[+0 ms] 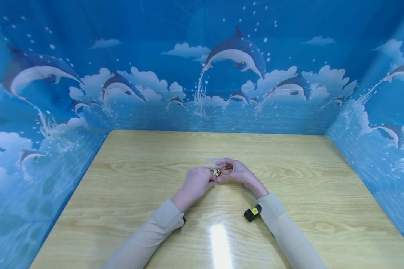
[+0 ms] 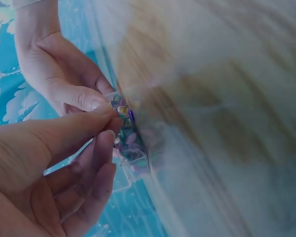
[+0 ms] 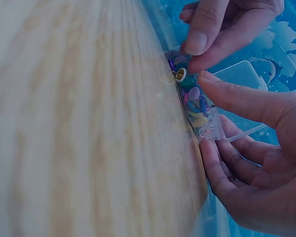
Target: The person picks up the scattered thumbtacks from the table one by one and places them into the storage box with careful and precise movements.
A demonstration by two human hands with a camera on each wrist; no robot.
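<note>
A small clear plastic box [image 3: 218,127] filled with colourful thumbtacks [image 1: 217,172] is at the middle of the wooden table. My right hand [image 3: 266,168] holds it, thumb along one side and the other fingers at its hinged end. The clear lid [image 3: 244,76] stands swung away from the box. My left hand [image 2: 64,173] reaches in from the left, its thumb and index fingertips close together at the tacks. Whether a tack sits between them is hidden. Beside those fingertips, a thumbtack [image 3: 180,74] shows its brass-coloured underside.
The wood-grain table [image 1: 148,149] spreads around both hands. Blue dolphin-printed sheeting [image 1: 188,89] rises along its back and sides. A black wrist camera [image 1: 252,213] with a yellow patch juts from my right sleeve. Light glares off the table's front.
</note>
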